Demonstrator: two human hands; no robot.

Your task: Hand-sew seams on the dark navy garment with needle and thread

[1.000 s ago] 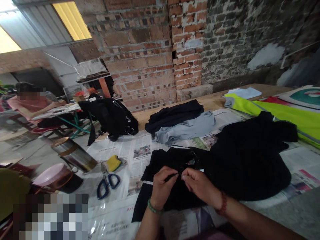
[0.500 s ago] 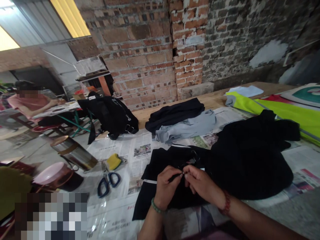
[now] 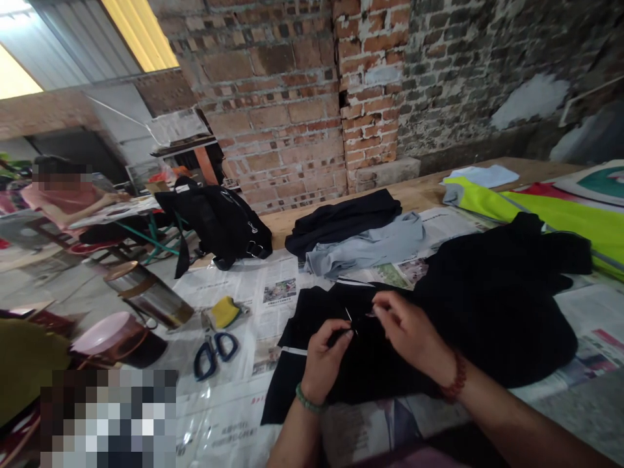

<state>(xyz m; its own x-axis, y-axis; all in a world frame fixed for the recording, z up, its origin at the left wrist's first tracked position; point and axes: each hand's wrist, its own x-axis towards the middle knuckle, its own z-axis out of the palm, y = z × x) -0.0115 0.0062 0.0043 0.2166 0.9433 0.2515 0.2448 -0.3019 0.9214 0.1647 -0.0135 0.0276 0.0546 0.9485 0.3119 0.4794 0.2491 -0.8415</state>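
Observation:
A black garment (image 3: 370,370) with white stripes lies in front of me on newspaper. My left hand (image 3: 324,361), wearing a green bead bracelet, pinches a bit of its dark cloth between thumb and fingers. A thin shiny sliver, like a needle (image 3: 348,314), sticks up at those fingertips. My right hand (image 3: 407,331), with a red bead bracelet, is held slightly apart to the right, above the cloth. Its thumb and fingertips are drawn together; whatever they pinch is too small to make out.
Blue-handled scissors (image 3: 214,354), a yellow sponge-like item (image 3: 225,313), a steel flask (image 3: 149,296) and a pink-lidded container (image 3: 119,341) stand left. Folded clothes (image 3: 365,244), a black bag (image 3: 219,224) and a yellow-green garment (image 3: 570,218) lie beyond. Another person (image 3: 73,201) sits far left.
My hands were together at the fingertips. My right hand has since moved up and away to the right, while my left hand has stayed nearly in place, and the shiny sliver now shows.

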